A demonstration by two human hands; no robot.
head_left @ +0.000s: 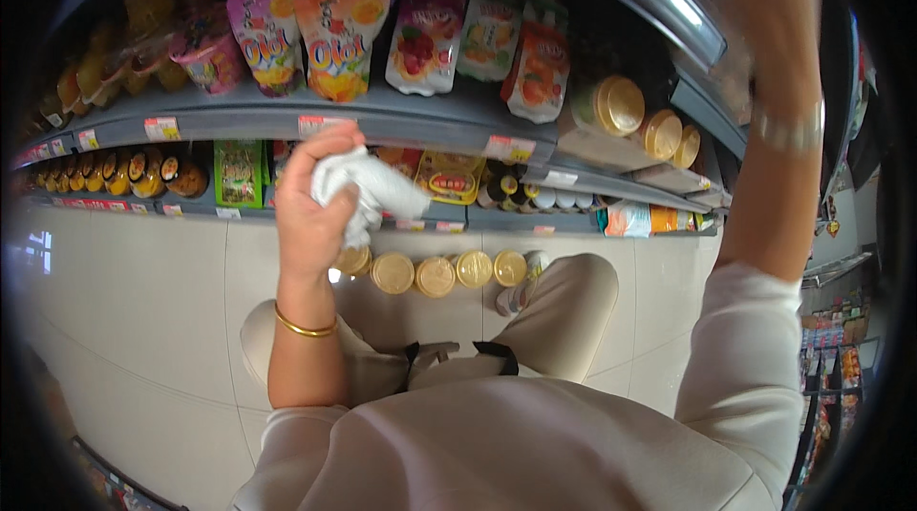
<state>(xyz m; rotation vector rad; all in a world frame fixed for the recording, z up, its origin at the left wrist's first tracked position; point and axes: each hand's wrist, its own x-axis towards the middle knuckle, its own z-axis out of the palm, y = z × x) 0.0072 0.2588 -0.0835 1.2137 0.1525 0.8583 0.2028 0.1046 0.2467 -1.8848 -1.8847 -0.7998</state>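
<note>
My left hand (313,210), with a gold bangle at the wrist, is closed around a crumpled white cloth or wad of tissue (382,188). It is held just in front of the shelf edge (248,127), below two spouted drink pouches (341,48). My right hand (772,24) is raised at the upper right beside the higher shelf's edge (683,10). That hand is smeared by motion and partly cut off, so its fingers do not show clearly. Below my left hand, several gold-lidded jars (436,276) stand in a row on the floor.
More spouted pouches (427,43) fill the shelf, with gold-lidded jars (619,105) at its right. Lower down sit small jars (148,175), a green packet (239,173) and an orange-and-white bag (650,220). My bent knees (573,306) flank the floor jars.
</note>
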